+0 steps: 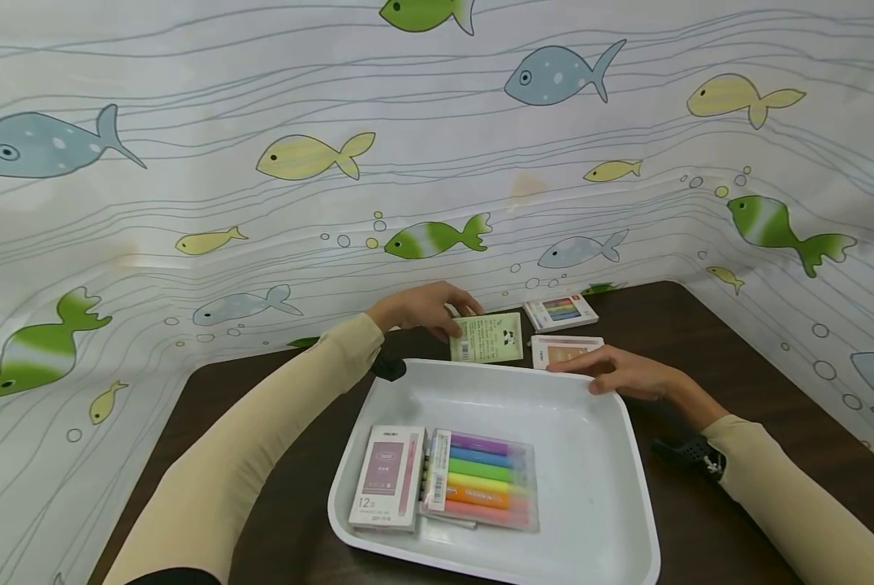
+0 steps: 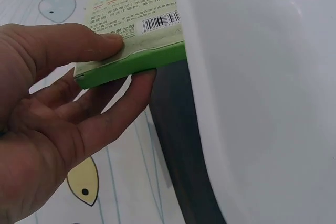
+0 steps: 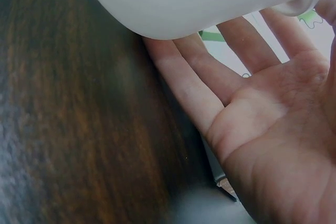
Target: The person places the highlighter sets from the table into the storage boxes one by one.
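Note:
My left hand [image 1: 430, 307] pinches a flat pale-green box [image 1: 490, 338] by one end, behind the far rim of a white tray [image 1: 590, 471]. In the left wrist view the thumb lies on the box's printed face, which shows a barcode and a panda, with fingers beneath its green edge. My right hand [image 1: 636, 374] holds the tray's far right corner, thumb at the rim and fingers extended along the outside wall. Inside the tray, on the left, lie a white-and-mauve box [image 1: 387, 479] marked 12 and a clear pack of coloured highlighters [image 1: 482, 479], partly over another item.
Beyond the tray, a white box with an orange-brown panel [image 1: 564, 348] lies near my right fingers. Farther back is a white box with a rainbow-coloured picture [image 1: 560, 312]. The dark wooden table [image 1: 700, 357] meets a fish-patterned cloth [image 1: 437, 187] behind.

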Demonstrator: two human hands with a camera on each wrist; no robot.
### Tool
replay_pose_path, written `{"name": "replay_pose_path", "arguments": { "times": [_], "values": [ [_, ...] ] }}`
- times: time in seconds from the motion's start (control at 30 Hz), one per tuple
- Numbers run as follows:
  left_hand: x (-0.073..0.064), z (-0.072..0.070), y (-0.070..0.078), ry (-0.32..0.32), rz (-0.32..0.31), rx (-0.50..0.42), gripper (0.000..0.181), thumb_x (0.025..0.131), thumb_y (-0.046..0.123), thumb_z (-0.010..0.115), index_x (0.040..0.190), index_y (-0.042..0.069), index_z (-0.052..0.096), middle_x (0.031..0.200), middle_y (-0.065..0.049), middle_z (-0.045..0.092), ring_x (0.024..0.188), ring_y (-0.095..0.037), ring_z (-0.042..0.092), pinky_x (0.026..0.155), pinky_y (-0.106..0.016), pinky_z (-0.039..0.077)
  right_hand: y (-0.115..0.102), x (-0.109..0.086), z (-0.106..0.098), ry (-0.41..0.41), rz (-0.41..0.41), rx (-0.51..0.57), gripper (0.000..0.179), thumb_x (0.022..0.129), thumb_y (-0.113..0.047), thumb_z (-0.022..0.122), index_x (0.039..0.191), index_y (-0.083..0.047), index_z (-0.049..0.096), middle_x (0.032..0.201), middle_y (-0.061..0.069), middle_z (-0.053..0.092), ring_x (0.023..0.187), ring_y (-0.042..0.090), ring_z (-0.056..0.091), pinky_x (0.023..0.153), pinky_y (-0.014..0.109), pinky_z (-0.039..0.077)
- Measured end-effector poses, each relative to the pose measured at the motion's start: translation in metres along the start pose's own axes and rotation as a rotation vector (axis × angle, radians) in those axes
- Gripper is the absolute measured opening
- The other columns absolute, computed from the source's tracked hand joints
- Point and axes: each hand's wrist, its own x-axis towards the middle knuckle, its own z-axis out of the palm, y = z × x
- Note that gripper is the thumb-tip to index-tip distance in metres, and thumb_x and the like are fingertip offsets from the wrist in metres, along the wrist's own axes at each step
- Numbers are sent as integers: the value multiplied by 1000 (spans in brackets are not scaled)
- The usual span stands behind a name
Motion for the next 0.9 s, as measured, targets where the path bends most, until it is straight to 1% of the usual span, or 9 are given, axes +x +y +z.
{"name": "replay_pose_path", "arguments": {
  "times": [0.2,0.37,0.5,0.63,0.7,0.8,0.9],
  "values": [
    [-10,-5,4,9,38,-23,51,92,-8,70,138,13,63,129,-15,60,106,-29,66,83,-46,58,1,1,1,-7,3,20,50,100,0,53,150,1,47,153,12,47,125,40,57,92,59,50],
    [-19,-12,5,71,60,-59,51,91,-6,71,137,15,64,129,-14,60,104,-31,67,84,-50,57,1,1,1,-15,-15,20,51,100,2,51,150,3,45,154,13,45,125,42,56,91,61,51],
    [-32,-14,8,118,59,-146,53,91,-6,72,139,15,63,132,-14,59,107,-33,65,86,-51,56,2,0,0,-7,-18,4,51,99,3,51,150,3,46,155,11,45,125,42,56,90,61,51],
    [-49,-11,12,158,57,-238,55,90,-6,73,140,15,62,134,-15,58,110,-36,64,86,-49,57,4,-1,-1,-8,-18,-1,51,99,4,49,150,2,46,154,11,46,123,41,57,89,61,51],
    [-58,-8,14,170,60,-270,56,90,-6,73,141,15,61,135,-16,57,111,-36,64,87,-50,56,4,-1,-1,-4,-16,-2,51,99,4,49,150,1,47,154,11,47,123,41,58,89,60,51],
    [-70,-2,16,176,64,-316,57,91,-6,73,143,14,60,135,-18,56,111,-37,64,90,-54,54,3,-1,-1,0,-14,-1,51,99,4,49,150,1,47,154,10,47,122,40,58,89,60,52],
    [-80,6,16,175,46,-364,58,91,-5,73,143,14,59,134,-19,56,111,-37,64,92,-56,52,4,-1,-1,0,-9,-1,51,99,4,49,150,1,47,154,12,46,122,42,58,89,61,51]
  ]
}}
